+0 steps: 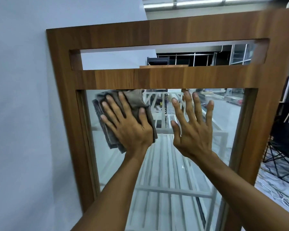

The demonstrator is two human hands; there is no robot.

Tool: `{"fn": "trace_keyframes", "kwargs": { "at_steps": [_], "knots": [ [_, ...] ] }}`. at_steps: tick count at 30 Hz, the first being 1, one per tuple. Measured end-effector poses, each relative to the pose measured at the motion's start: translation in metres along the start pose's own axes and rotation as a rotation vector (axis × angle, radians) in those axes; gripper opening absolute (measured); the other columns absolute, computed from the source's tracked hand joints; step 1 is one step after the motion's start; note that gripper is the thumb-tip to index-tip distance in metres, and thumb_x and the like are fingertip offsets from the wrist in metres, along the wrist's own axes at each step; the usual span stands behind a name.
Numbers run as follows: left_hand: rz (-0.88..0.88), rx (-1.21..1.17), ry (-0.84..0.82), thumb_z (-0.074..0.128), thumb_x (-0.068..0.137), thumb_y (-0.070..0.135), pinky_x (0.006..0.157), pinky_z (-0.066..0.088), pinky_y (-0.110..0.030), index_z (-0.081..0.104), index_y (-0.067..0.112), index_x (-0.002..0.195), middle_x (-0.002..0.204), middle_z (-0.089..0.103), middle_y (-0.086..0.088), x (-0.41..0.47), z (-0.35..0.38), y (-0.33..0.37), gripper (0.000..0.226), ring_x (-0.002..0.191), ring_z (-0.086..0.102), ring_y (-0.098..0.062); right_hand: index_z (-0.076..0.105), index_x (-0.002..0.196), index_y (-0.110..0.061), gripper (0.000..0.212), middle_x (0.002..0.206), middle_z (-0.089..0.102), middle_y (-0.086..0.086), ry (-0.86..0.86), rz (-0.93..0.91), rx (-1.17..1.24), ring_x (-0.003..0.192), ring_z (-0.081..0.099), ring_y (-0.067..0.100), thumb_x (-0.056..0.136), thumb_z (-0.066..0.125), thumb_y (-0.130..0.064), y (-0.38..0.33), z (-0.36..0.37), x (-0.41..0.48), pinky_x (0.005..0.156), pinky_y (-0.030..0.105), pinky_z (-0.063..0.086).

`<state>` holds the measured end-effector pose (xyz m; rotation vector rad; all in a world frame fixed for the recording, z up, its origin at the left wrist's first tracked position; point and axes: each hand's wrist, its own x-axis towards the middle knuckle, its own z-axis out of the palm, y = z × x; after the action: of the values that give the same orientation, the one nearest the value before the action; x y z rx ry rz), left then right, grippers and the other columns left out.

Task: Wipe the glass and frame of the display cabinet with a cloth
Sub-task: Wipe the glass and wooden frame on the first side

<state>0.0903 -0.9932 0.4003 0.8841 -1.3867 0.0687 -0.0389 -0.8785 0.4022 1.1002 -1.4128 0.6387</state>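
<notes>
A display cabinet with a brown wooden frame stands in front of me, its glass pane filling the lower part. My left hand presses a folded grey-brown cloth flat against the upper left of the glass, just under the frame's crossbar, fingers spread and straight. My right hand lies flat on the glass beside it, fingers spread, fingertips near the crossbar. White slatted shelves show through the glass.
A pale wall runs close along the cabinet's left side. A slot-shaped opening cuts through the frame's top. To the right stand a black folding chair and white cables on the floor.
</notes>
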Motion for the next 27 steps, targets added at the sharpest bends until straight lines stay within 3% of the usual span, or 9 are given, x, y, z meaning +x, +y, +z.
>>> {"fn": "trace_keyframes", "kwargs": {
  "at_steps": [2,6,10,11,15,17,20,24,27],
  "knots": [
    [-0.035,-0.006,-0.030,0.031,0.106,0.053,0.127,0.003,-0.065,0.017,0.008,0.166,0.173,0.011,-0.021,-0.008,0.003,0.038,0.076,0.161,0.005,-0.041,0.024,0.163,-0.020,0.065,0.170,0.015,0.015,-0.009,-0.001,-0.004,0.159,0.011,0.033,0.104,0.046,-0.035,0.007,-0.002,-0.001,0.127,0.060,-0.002],
    [0.432,0.033,-0.115,0.035,0.104,0.056,0.128,0.001,-0.061,0.019,0.017,0.165,0.172,0.016,-0.019,-0.023,0.010,0.027,0.075,0.160,0.011,-0.040,0.018,0.163,-0.022,0.066,0.171,0.011,0.015,-0.033,0.045,-0.013,0.160,0.005,0.030,0.103,0.042,-0.038,0.022,-0.008,-0.004,0.126,0.061,-0.003],
    [-0.028,-0.010,-0.004,0.036,0.106,0.051,0.126,0.007,-0.066,0.021,0.014,0.166,0.173,0.013,-0.019,-0.024,0.009,0.047,0.072,0.160,0.008,-0.040,0.012,0.164,-0.023,0.065,0.171,0.008,0.013,-0.042,0.046,-0.017,0.159,-0.001,0.028,0.106,0.035,-0.041,0.032,-0.010,-0.006,0.126,0.062,0.000],
    [-0.041,-0.031,-0.016,0.035,0.106,0.050,0.126,0.007,-0.067,0.020,0.013,0.166,0.172,0.014,-0.020,-0.028,0.009,0.066,0.072,0.160,0.008,-0.041,0.015,0.163,-0.021,0.064,0.171,0.010,0.014,-0.033,0.038,-0.010,0.159,0.000,0.028,0.106,0.036,-0.040,0.033,-0.011,-0.006,0.126,0.061,0.000],
    [0.417,-0.019,-0.109,0.035,0.106,0.052,0.128,0.004,-0.062,0.018,0.019,0.165,0.172,0.016,-0.017,-0.040,0.017,0.064,0.070,0.159,0.013,-0.040,0.020,0.162,-0.018,0.063,0.170,0.013,0.017,-0.032,0.000,-0.010,0.159,0.001,0.028,0.104,0.038,-0.037,0.047,-0.016,-0.013,0.128,0.057,-0.001],
    [0.322,-0.010,-0.054,0.038,0.106,0.050,0.128,0.004,-0.062,0.020,0.019,0.165,0.172,0.015,-0.015,-0.037,0.018,0.051,0.069,0.160,0.013,-0.039,0.023,0.163,-0.022,0.062,0.170,0.011,0.015,-0.053,-0.002,-0.019,0.159,0.003,0.028,0.105,0.038,-0.037,0.058,-0.022,-0.015,0.128,0.057,0.000],
    [-0.056,-0.054,-0.021,0.036,0.107,0.048,0.126,0.004,-0.066,0.018,0.012,0.166,0.172,0.012,-0.021,-0.039,0.014,0.091,0.072,0.160,0.007,-0.042,0.023,0.163,-0.022,0.059,0.170,0.013,0.016,-0.080,-0.045,-0.032,0.159,0.006,0.029,0.107,0.032,-0.040,0.066,-0.028,-0.013,0.128,0.056,0.001],
    [0.398,-0.042,-0.129,0.037,0.106,0.047,0.128,0.001,-0.063,0.016,0.018,0.165,0.172,0.016,-0.020,-0.053,0.021,0.093,0.069,0.160,0.011,-0.040,0.030,0.161,-0.017,0.061,0.170,0.012,0.015,-0.123,-0.083,-0.066,0.159,0.004,0.031,0.104,0.037,-0.038,0.074,-0.037,-0.013,0.128,0.055,-0.002],
    [0.286,-0.033,-0.062,0.041,0.106,0.046,0.127,0.005,-0.065,0.024,0.018,0.165,0.171,0.020,-0.019,-0.052,0.023,0.081,0.067,0.159,0.014,-0.041,0.029,0.162,-0.020,0.063,0.170,0.016,0.015,-0.107,-0.089,-0.135,0.158,0.003,0.034,0.105,0.040,-0.046,0.080,-0.044,-0.013,0.127,0.058,-0.007]
  ]
}}
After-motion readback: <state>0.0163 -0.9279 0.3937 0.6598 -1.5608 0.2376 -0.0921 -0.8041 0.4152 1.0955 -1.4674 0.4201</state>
